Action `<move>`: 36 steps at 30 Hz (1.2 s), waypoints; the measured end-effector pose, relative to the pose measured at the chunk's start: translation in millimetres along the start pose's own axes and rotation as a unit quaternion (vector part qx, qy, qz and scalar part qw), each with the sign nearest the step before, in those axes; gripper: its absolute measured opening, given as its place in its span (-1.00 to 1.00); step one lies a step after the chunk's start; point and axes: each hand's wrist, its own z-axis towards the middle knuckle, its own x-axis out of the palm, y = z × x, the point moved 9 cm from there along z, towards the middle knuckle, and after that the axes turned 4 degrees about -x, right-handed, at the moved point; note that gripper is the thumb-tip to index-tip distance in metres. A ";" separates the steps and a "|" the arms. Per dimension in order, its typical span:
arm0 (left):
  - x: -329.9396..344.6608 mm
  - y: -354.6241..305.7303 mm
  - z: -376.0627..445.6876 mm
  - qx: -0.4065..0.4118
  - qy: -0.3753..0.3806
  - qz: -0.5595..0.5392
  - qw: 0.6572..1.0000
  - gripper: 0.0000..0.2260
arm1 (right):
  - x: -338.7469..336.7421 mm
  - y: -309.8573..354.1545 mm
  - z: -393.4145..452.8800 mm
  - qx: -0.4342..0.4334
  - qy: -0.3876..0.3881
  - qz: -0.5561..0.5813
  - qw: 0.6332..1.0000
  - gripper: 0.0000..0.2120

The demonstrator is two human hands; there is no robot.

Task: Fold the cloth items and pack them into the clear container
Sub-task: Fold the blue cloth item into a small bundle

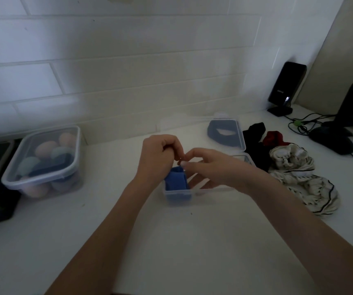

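A folded blue cloth (176,179), judged soft, light and best pinched at its top fold, was seen standing in the small clear plastic container (199,191), while the left hand (157,158) and right hand (205,167) were curled above it, their grasp not discernible.

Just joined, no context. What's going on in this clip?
A person is packing folded cloth into a clear container on a white counter. A folded blue cloth already sits at its left end. Both hands hover over it: the left hand is curled above the blue cloth, the right hand reaches across the rim. A pile of unfolded cloth waits to the right.
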 end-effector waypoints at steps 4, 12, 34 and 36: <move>-3.6 1.5 1.1 -0.008 -0.015 -0.007 1.000 -0.65 | 10.7 1.8 -7.0 0.005 0.101 -0.021 0.995 -0.55; -7.7 -4.5 -0.3 0.009 -0.005 -0.024 1.000 -0.74 | -0.2 2.1 3.6 -0.030 -0.036 0.014 0.999 -0.86; 0.3 5.3 2.5 -0.089 0.088 -0.131 0.983 -0.92 | -38.1 19.4 -1.6 -0.178 -0.117 0.146 0.966 -0.39; 1.2 6.5 2.1 -0.091 0.089 -0.126 0.984 -0.90 | -40.9 22.7 -3.0 -0.196 -0.127 0.146 0.961 -0.38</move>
